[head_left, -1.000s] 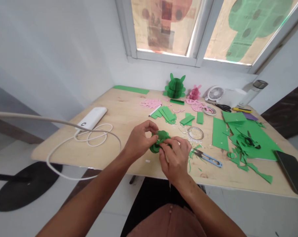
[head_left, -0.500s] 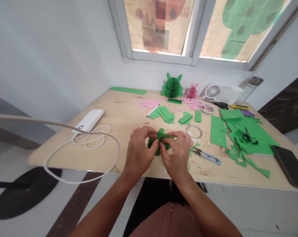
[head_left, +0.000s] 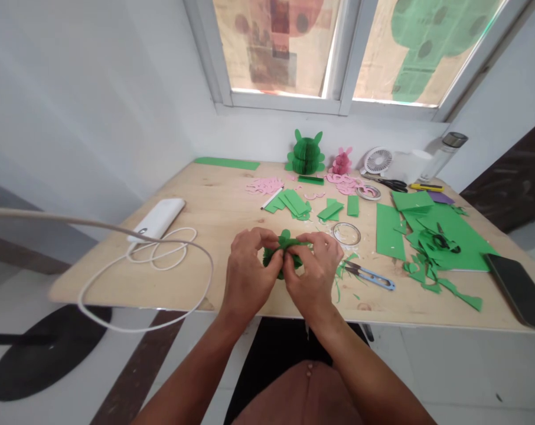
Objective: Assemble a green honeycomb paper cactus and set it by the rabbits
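Observation:
A small green paper figure (head_left: 285,235) is held between both hands near the table's front edge, one rounded piece sticking up at its top. My left hand (head_left: 252,265) pinches its left side, thumb and fingers closed on the paper. On its right side my right hand (head_left: 314,265) grips it, the two thumbs almost touching at the middle. The fingers cover much of the figure. To the right lie blue-handled snips (head_left: 371,276) and a roll of tape (head_left: 346,234). Green paper strips (head_left: 296,202) are beyond the hands.
A green paper figure (head_left: 306,154) and a pink one (head_left: 341,162) stand by the wall, near a white fan (head_left: 378,160) and a bottle (head_left: 444,154). Right: green sheets (head_left: 390,232), a phone (head_left: 518,290). Left: a white power bank (head_left: 156,219) with a looped cable.
The view has shifted slightly. Both hands remain on the green figure, and the right thumb has moved a little closer to the left thumb.

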A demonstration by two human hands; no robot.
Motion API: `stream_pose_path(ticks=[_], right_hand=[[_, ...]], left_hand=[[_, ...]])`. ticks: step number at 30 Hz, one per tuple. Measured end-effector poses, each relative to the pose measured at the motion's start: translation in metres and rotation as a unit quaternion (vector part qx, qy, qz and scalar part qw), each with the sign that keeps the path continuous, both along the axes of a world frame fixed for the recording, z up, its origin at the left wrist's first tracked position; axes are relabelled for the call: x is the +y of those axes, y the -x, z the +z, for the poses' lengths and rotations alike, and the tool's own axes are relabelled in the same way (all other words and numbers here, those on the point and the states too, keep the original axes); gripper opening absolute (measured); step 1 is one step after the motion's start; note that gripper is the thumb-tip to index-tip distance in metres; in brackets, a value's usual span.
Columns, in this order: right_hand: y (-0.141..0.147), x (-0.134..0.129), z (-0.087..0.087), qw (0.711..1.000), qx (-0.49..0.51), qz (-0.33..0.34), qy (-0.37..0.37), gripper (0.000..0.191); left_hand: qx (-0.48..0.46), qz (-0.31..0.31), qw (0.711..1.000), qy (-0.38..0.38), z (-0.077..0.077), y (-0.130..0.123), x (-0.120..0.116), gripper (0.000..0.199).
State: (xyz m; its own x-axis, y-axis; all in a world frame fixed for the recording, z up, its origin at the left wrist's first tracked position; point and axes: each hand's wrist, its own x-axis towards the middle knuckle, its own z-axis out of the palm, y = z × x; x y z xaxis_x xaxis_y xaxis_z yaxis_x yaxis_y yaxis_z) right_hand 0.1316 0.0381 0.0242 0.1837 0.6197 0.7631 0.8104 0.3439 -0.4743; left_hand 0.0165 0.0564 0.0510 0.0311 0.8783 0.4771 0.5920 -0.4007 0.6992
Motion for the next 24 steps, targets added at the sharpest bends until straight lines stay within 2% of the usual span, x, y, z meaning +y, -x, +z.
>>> stream_pose_path(ticks=[10, 24], right_hand=[[0.0005, 0.0011, -0.0008, 0.998, 0.051, 0.013, 0.017, 0.009], [0.0012, -0.0016, -0.0013, 0.993, 0.103, 0.051, 0.005, 0.011]], left_hand=[[-0.078, -0.029, 0.995, 0.055, -0.0011, 0.0024, 0.0053, 0.018], [-0.068, -0.012, 0.997, 0.042, -0.0014, 0.0, 0.0023, 0.016]])
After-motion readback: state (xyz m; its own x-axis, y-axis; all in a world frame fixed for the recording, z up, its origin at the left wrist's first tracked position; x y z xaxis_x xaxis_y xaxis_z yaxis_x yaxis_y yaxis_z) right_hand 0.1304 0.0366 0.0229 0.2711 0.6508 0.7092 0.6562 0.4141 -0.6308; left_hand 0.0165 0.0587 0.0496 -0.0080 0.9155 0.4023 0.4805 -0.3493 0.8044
